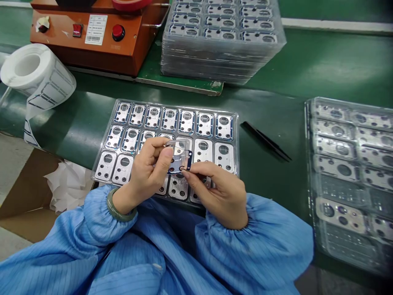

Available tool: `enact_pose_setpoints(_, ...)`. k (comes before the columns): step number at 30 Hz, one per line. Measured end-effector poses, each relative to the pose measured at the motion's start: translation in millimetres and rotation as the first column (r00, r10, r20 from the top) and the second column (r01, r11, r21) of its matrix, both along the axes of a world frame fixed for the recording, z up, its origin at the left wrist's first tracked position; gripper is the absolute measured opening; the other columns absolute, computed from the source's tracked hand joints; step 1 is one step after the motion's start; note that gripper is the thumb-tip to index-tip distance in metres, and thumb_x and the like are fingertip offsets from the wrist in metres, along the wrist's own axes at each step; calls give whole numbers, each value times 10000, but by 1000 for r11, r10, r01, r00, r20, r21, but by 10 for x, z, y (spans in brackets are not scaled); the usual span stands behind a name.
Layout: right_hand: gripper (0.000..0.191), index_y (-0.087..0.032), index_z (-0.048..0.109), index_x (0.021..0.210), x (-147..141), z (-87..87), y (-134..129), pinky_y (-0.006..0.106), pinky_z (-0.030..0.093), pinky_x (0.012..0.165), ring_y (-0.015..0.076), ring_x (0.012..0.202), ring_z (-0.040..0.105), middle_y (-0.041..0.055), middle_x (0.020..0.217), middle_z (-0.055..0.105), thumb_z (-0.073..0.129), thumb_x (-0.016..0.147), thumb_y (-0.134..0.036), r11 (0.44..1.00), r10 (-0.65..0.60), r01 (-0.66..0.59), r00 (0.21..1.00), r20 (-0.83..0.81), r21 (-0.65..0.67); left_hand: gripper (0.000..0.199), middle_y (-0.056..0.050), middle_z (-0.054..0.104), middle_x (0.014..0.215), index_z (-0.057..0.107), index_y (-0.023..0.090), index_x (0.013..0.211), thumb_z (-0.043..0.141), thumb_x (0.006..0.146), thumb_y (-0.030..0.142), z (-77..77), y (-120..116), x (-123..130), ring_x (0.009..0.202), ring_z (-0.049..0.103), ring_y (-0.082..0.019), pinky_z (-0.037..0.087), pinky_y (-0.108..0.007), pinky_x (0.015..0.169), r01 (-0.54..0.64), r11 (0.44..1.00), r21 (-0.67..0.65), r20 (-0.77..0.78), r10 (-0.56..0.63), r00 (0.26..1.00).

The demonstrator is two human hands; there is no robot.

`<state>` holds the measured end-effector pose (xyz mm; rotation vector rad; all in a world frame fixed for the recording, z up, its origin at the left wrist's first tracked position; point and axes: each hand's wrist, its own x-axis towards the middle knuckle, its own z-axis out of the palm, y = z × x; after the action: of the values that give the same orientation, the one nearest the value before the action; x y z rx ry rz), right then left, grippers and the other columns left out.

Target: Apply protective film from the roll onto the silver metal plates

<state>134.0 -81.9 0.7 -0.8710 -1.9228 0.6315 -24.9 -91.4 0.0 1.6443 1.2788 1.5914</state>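
Above the clear tray, my left hand (pixel 150 170) pinches a small metal plate (pixel 179 160) between thumb and fingers. The plate has round holes, and a dark blue adhesive frame (pixel 189 159) shows along its lower and right edges. At its lower right corner my right hand (pixel 219 186) pinches the blue frame with thumb and forefinger. Whether the frame lies fully flat on the plate I cannot tell. The clear tray (pixel 237 123) holds rows of similar plates. Those in the far row have blue edges; several nearer ones are plain silver. My hands hide part of the tray.
Black tweezers (pixel 266 141) lie right of the tray. A second plate tray (pixel 309 172) stands further right. Stacked trays (pixel 215 61) and an orange machine (pixel 92 41) stand behind. A label roll (pixel 37 73) hangs its strip at left, above a cardboard box (pixel 21 184) with crumpled paper.
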Motion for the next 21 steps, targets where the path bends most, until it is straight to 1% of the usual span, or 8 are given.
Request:
enact_pose_setpoints(2, 106, -219, 598, 850, 0, -2, -3, 226, 521, 608, 115, 644, 641, -12, 762, 692, 640, 839, -122, 1000, 5, -5, 1000, 6, -13, 117, 76, 412, 566, 533, 185, 1025, 467, 932, 164, 1, 4, -1, 436, 365, -38, 318, -158, 410, -8, 1000, 15, -11, 8, 1000)
enact_pose_setpoints(6, 101, -218, 602, 847, 1, -4, -6, 233, 526, 619, 121, 659, 648, -6, 772, 696, 640, 839, -125, 999, 21, -20, 1000, 15, -25, 112, 69, 410, 591, 540, 187, 1005, 456, 935, 159, 10, 0, -13, 450, 352, -41, 324, -168, 423, 1, 1000, 16, -14, 0, 1000)
enact_pose_setpoints(10, 110, -220, 596, 850, 3, -5, -5, 235, 522, 621, 122, 667, 646, -7, 768, 689, 645, 836, -123, 999, 40, -39, 999, 9, -31, 105, 50, 452, 633, 551, 190, 995, 464, 936, 187, 9, -13, -28, 522, 417, -59, 379, -188, 488, -26, 1000, 17, -27, 26, 999)
enact_pose_setpoints(13, 119, -220, 593, 852, 2, -1, -7, 233, 520, 624, 120, 670, 644, -9, 762, 685, 649, 833, -117, 998, 44, -44, 999, 2, -36, 104, 37, 481, 657, 556, 188, 984, 465, 937, 211, 11, -20, -34, 566, 456, -72, 389, -196, 505, -56, 998, 15, -56, 57, 997)
enact_pose_setpoints(18, 119, -217, 594, 845, -4, 5, -13, 234, 519, 633, 121, 675, 646, -5, 766, 690, 648, 832, -111, 998, 48, -48, 999, -1, -46, 113, 25, 536, 725, 566, 188, 983, 468, 938, 222, -5, -29, -42, 562, 482, -60, 405, -184, 498, -64, 996, 61, -121, 71, 990)
enact_pose_setpoints(21, 114, -216, 593, 846, -5, 6, -14, 236, 513, 624, 123, 674, 646, -2, 766, 691, 646, 833, -115, 998, 50, -50, 999, 0, -46, 117, 20, 568, 778, 561, 195, 990, 458, 941, 219, -22, -35, -48, 552, 507, -54, 417, -181, 492, -56, 997, 53, -124, 62, 990)
